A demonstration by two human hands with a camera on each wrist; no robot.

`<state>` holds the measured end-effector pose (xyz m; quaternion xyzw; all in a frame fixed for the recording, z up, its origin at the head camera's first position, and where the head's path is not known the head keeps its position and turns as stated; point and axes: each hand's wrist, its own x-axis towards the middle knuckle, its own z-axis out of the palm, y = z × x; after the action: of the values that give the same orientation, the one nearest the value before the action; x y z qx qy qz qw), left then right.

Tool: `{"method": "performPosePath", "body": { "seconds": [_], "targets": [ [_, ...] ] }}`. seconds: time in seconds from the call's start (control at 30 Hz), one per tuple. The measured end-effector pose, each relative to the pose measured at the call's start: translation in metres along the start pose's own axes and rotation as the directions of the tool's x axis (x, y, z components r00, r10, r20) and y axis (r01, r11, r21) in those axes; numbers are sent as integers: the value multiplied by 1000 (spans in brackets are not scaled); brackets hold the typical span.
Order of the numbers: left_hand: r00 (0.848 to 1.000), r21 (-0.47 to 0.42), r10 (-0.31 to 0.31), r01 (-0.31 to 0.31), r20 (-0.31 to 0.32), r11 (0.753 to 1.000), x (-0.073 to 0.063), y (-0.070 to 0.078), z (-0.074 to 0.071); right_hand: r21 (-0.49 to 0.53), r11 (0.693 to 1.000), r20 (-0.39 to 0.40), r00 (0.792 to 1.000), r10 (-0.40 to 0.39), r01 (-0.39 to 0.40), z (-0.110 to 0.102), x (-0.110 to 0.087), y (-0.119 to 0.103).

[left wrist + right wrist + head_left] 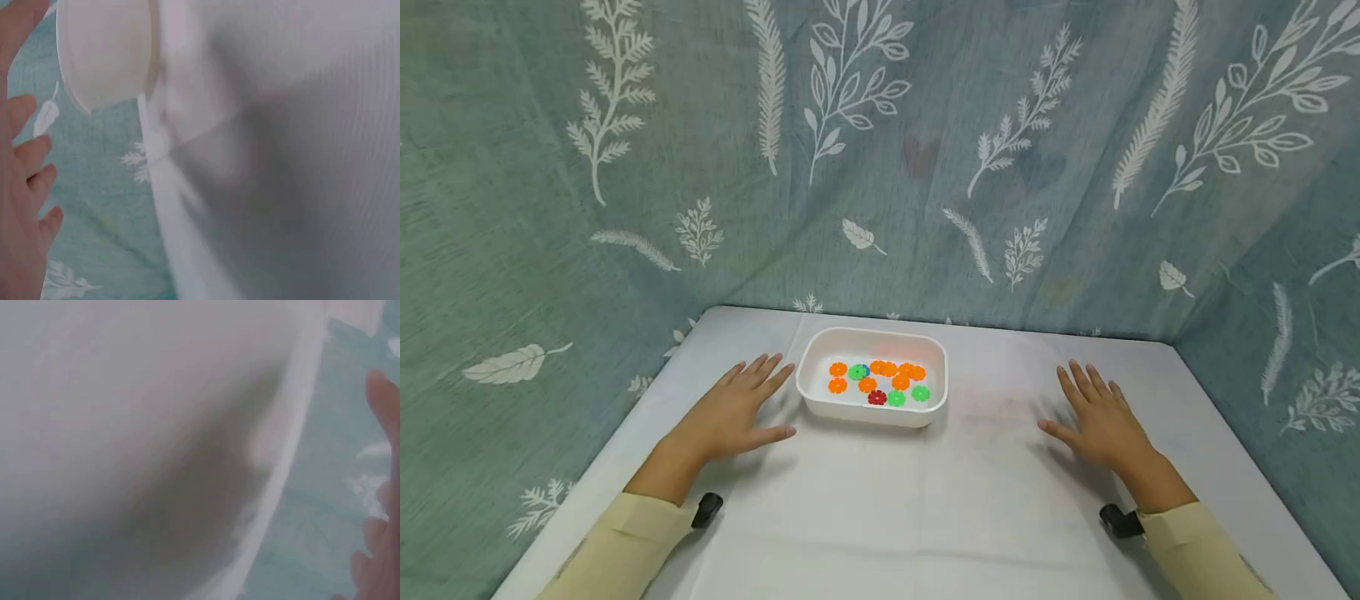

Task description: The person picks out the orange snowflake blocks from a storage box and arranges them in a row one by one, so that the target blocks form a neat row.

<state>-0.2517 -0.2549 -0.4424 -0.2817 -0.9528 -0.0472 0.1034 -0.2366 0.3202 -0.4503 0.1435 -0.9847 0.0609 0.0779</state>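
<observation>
White rectangular plastic tray [867, 416] sits center frame on white cloth-covered table [925, 500], long axis running left to right, right end slightly lower. Inside: orange flower-shaped discs [837, 386], 3 green discs [921, 393], 1 red disc [877, 398], 1 partly hidden blue disc [868, 370]. Left hand [730, 415], fingers spread apart, just beside tray's left end; right hand [1099, 422], center right, fingers likewise apart, well away.
</observation>
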Motion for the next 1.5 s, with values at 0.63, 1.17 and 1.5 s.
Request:
{"method": "performPosePath", "body": {
  "seconds": [0.63, 1.17, 1.5],
  "targets": [
    [948, -819, -319, 188, 6, 543, 30, 3, 29, 241, 970, 55, 998, 11, -24, 15, 52, -58],
    [911, -904, -405, 234, 76, 357, 28, 15, 57, 307, 951, 31, 999, 20, -28, 17, 84, -109],
    [896, -880, -445, 215, 4, 424, 22, 25, 64, 333, 942, 16, 999, -41, 34, 18, 105, -135]
  ]
}}
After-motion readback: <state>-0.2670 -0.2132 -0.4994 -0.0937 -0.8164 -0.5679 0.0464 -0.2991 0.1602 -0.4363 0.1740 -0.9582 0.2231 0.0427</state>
